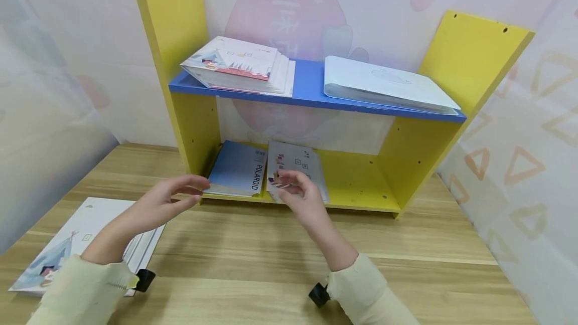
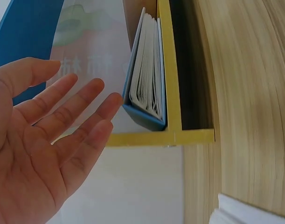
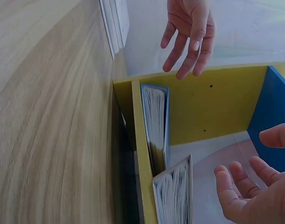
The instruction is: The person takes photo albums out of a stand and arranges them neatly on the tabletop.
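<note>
My left hand [image 1: 167, 202] hovers at the left front of the lower shelf, close to a blue album [image 1: 239, 162] printed POLAROID. In the left wrist view its fingers are spread and the palm holds nothing. My right hand [image 1: 303, 199] is in front of a pale grey album [image 1: 311, 164] with small printed pictures, which lies flat beside the blue one. In the right wrist view the right hand [image 3: 261, 191] has loosely bent fingers, apart from the grey album's page edges [image 3: 172, 191]. Part of the grey cover is hidden behind the right hand.
The yellow shelf unit [image 1: 356, 179] with a blue upper board [image 1: 309, 82] stands on a wooden table [image 1: 253, 265]. Stacked white illustrated albums [image 1: 244, 59] and a pale blue album [image 1: 384, 79] lie on that board. More white albums [image 1: 81, 224] lie on the table by my left forearm.
</note>
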`<state>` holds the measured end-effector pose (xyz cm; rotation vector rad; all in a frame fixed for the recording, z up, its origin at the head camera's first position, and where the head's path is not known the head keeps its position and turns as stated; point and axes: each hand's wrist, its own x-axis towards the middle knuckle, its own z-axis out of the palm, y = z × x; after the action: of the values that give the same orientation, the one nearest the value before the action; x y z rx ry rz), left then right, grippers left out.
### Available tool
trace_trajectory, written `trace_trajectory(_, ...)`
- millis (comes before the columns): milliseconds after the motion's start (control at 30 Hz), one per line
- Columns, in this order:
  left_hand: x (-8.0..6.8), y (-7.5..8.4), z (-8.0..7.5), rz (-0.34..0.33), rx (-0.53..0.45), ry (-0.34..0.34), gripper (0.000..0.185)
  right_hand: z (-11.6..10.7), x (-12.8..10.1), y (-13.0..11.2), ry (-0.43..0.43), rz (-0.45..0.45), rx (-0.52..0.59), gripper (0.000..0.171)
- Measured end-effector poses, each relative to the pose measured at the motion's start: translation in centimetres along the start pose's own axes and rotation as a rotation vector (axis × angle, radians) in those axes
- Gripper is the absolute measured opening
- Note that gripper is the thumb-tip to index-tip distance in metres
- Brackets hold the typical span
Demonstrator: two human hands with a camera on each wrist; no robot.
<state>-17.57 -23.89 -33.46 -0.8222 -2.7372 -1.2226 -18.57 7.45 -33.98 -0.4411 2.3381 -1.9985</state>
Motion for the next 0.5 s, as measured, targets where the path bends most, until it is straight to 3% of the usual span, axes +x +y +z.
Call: trace_trajectory(500,3.4,1.1,3.2,-0.018,-0.099,0.015,0.035,-4.3,0.5,1.5,0.116,0.008,-0.017,0.044)
